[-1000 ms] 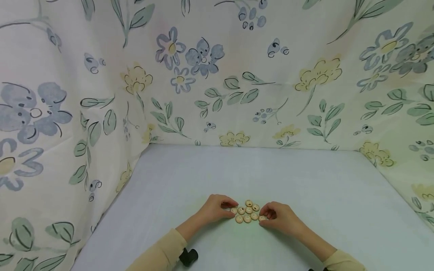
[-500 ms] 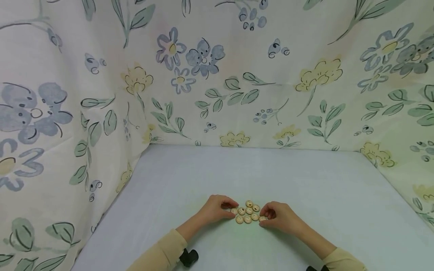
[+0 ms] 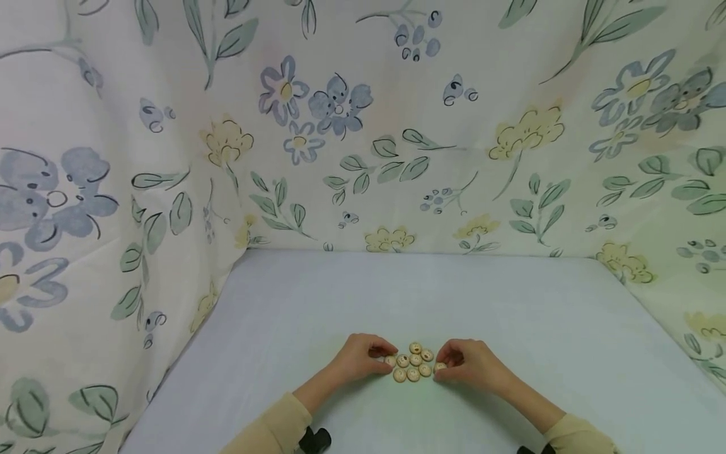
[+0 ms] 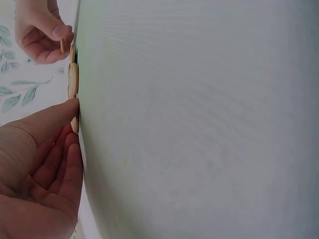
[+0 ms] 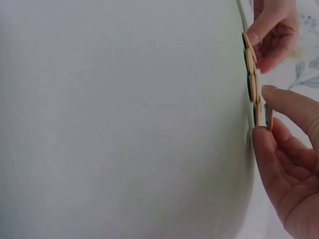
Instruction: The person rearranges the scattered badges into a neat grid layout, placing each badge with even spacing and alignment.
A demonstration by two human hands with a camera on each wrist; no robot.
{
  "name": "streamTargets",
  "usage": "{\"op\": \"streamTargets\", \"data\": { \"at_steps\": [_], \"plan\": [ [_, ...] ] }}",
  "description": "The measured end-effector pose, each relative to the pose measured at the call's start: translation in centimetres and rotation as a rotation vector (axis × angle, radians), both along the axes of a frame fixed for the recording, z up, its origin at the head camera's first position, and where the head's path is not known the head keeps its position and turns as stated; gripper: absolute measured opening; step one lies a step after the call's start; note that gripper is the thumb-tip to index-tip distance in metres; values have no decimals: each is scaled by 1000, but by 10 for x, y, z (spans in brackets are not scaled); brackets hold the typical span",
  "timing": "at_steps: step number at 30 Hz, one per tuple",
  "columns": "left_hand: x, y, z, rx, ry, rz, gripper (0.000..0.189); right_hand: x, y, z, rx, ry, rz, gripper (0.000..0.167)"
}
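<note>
Several small round wooden discs with dark marks point(image 3: 416, 360) lie in a tight cluster on the white table. At the cluster's left end, my left hand point(image 3: 362, 356) holds one disc point(image 3: 390, 360) between thumb and fingers, and it sits against the tabletop in the left wrist view. On the right side, my right hand point(image 3: 472, 364) pinches another disc point(image 3: 440, 366) between thumb and finger. The right wrist view shows that pinched disc point(image 5: 269, 116) raised slightly off the table, apart from the other discs point(image 5: 251, 84). Fingers partly cover both held discs.
A white tabletop point(image 3: 420, 296) spreads around the discs. Floral cloth point(image 3: 363, 157) hangs along the back and both sides. Black devices point(image 3: 315, 440) show by the wrists, near the beige sleeves.
The head view has tilted slightly. My right hand has lifted its disc a little, and a small gap has opened between it and the neighbouring discs. My left hand keeps its place at the cluster.
</note>
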State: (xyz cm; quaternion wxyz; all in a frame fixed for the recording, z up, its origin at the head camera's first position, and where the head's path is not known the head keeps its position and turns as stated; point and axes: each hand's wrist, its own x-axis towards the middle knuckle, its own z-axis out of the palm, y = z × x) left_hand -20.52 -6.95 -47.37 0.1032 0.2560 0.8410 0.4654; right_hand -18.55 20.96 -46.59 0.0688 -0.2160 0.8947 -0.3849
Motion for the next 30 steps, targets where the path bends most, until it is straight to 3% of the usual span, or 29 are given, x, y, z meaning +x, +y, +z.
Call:
{"op": "streamTargets", "data": {
  "at_steps": [12,30],
  "plan": [
    [-3,-4,1,16,22,13,26,-55,-22,8,-53,132,-71,23],
    [1,-1,-4,93,-5,-15,26,-142,-78,-6,-100,200,-231,23]
  ]
}}
